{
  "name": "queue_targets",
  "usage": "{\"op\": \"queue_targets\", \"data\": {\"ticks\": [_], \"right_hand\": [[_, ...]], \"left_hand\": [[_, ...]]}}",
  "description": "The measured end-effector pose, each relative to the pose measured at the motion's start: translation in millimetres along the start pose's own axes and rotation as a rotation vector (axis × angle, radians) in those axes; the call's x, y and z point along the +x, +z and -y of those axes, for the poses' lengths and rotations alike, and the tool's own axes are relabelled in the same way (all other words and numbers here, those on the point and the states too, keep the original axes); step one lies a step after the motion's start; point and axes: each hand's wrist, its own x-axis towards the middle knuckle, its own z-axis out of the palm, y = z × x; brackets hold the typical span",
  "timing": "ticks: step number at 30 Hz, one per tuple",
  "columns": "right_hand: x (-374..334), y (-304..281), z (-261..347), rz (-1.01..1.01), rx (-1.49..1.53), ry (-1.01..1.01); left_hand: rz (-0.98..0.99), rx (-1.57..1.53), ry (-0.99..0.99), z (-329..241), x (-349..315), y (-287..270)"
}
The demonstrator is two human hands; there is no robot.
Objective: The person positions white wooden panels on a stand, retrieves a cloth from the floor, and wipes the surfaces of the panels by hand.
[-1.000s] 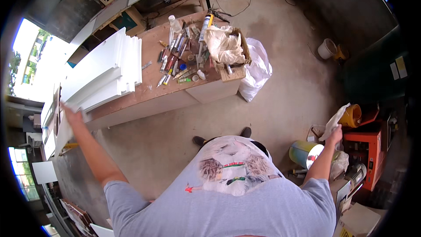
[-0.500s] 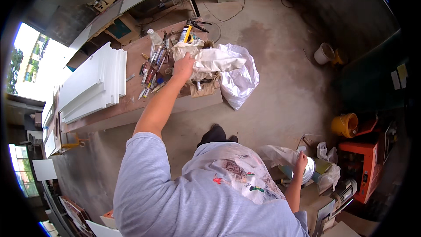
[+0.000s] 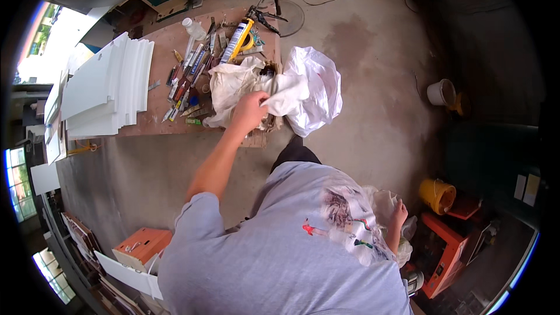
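Observation:
My left hand point(image 3: 249, 111) reaches forward to the near edge of a wooden table point(image 3: 169, 46) and grips a crumpled white cloth point(image 3: 233, 84) lying in a cardboard box point(image 3: 263, 131). A white plastic bag point(image 3: 318, 84) hangs over the box's right side, touching the cloth. My right hand point(image 3: 399, 213) is low at my right hip, its fingers curled on a second white bag point(image 3: 382, 201) that my shirt partly hides.
The table carries a stack of white boards point(image 3: 105, 87), a caulking gun with a yellow-white tube point(image 3: 236, 41), a plastic bottle point(image 3: 188, 25) and several small tools. On the concrete floor stand a white bucket point(image 3: 440, 90), a yellow bucket point(image 3: 436, 194), an orange machine point(image 3: 449, 245) and an orange box point(image 3: 143, 245).
My left arm swung from far out on the left to the box on the table and closed on the cloth. My right hand dropped with the bag from shoulder height to my hip.

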Motion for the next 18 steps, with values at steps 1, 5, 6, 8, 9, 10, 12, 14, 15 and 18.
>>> {"op": "queue_targets", "data": {"ticks": [1,5,6,8,9,10,12,14,15,18], "right_hand": [[23.7,3.4,10.2,0.028,0.013,0.03],[128.5,15.9,63.9,0.027,0.102,0.115],[160.8,23.1,81.0,0.01,0.093,0.091],[237.8,39.0,105.8,0.148,0.067,0.083],[280.8,42.1,124.1,0.156,0.004,0.083],[314.6,55.7,151.1,0.212,0.096,0.079],[354.9,112.7,248.8,0.398,0.416,0.09],[422.1,124.9,311.9,0.693,0.544,0.299],[429.7,142.4,354.1,0.844,0.72,0.373],[442.4,140.5,473.5,1.137,0.988,0.51]], "left_hand": [[-0.012,-0.266,-0.111,13.0,13.5,-8.7],[-0.577,0.214,0.027,-12.8,23.7,-42.0],[-0.416,0.345,-0.009,-4.9,25.2,-25.3],[-0.217,0.684,-0.088,39.9,26.4,22.0],[-0.122,0.612,-0.108,40.0,41.2,23.4],[0.026,0.388,-0.299,23.9,48.7,12.0],[-0.001,0.423,-0.384,10.4,22.0,-26.3],[-0.299,0.402,-0.42,-85.9,44.4,-26.3],[-0.407,0.13,-0.358,-127.9,61.4,-14.0],[-0.392,-0.443,-0.232,-267.3,146.0,63.3]]}}
